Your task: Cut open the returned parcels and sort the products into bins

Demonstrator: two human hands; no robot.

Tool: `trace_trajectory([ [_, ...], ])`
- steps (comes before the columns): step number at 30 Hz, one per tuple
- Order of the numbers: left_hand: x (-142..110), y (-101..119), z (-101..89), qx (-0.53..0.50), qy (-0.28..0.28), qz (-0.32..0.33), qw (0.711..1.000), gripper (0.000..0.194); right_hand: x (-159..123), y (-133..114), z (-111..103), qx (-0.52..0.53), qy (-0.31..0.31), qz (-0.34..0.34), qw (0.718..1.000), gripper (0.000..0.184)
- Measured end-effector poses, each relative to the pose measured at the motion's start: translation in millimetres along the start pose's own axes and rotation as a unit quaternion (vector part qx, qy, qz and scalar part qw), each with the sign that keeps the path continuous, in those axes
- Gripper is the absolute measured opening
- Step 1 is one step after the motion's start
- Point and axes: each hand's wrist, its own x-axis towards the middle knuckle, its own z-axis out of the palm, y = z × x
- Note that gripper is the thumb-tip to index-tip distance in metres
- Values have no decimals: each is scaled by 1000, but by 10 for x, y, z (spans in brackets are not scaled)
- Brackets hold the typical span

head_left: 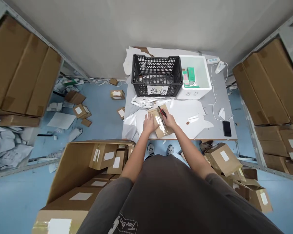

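Note:
A small flat cardboard box (166,130), with shiny clear tape along it, lies on the table near its front edge. My left hand (149,123) rests on the box's left side, fingers stretched out and pressing its top. In my right hand (170,120) is a red and black box cutter (162,112), held over the taped middle of the box. Whether the blade touches the tape is too small to tell. White paper sheets (185,110) are spread beneath and beside the box.
Behind the box stand a black plastic crate (157,88) and a white foam bin (194,94) holding green boxes (191,74). A phone (227,128) lies at the table's right. A large open carton (63,175) full of boxes is at my left; more cartons (223,159) pile up right.

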Motion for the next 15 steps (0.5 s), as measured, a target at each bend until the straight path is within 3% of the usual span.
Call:
trace_trajectory([
  [4, 306, -183, -52, 8, -58, 45, 997, 125, 105, -141, 172, -86, -31, 31, 995, 64],
  [9, 396, -270, 14, -2, -81, 36, 996, 126, 130, -133, 228, -120, -47, 64, 990, 63],
  [15, 366, -297, 43, -20, -66, 25, 997, 125, 196, -183, 204, -165, -69, 47, 983, 70],
])
